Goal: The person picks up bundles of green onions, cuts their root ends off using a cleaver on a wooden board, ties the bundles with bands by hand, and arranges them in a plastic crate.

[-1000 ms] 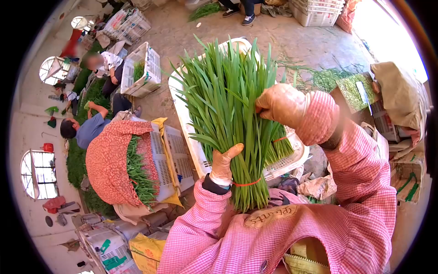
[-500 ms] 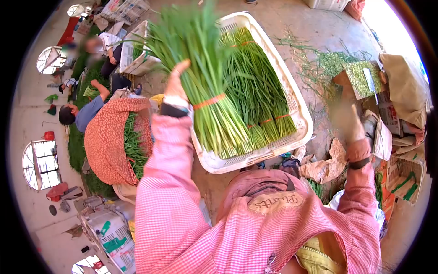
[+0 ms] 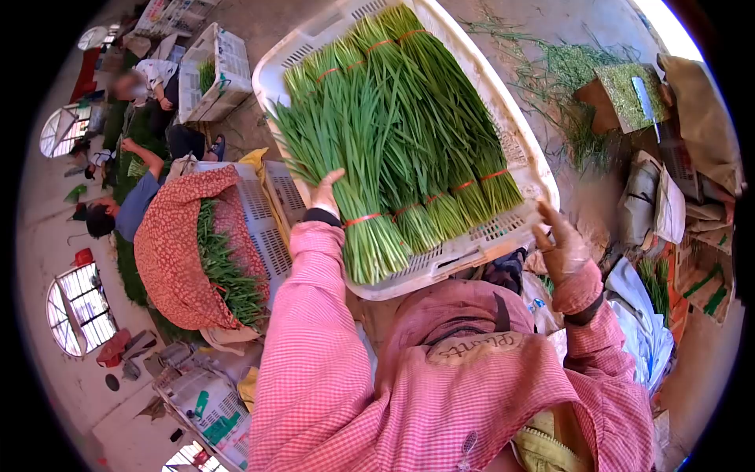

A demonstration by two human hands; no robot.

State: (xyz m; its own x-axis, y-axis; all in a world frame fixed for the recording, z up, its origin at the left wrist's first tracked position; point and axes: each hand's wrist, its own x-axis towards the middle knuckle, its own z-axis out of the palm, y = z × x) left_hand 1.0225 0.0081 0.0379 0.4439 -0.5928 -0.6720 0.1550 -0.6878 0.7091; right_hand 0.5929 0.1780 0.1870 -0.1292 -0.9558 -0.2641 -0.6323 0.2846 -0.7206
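A white plastic crate [image 3: 535, 167] stands in front of me, holding several bundles of garlic chives tied with orange bands. My left hand [image 3: 325, 197] grips the nearest-left bundle of garlic chives [image 3: 358, 216] just above its band, thumb on top and the other fingers hidden. That bundle lies along the crate's left side, its pale cut ends toward me. Off the crate's right front corner, my right hand [image 3: 565, 250] is raised with its fingers apart and nothing in it.
To the left, a red patterned cloth [image 3: 177, 248] wraps more greens beside another crate [image 3: 271, 189]. Two people [image 3: 138, 200] work at far left near a crate [image 3: 212, 75]. At right, a board with a knife [image 3: 646, 98] stands by scattered trimmings [image 3: 578, 71].
The chive bundle in my left hand has come down from above the crate into its left side. My right hand has moved from the far right in toward the crate.
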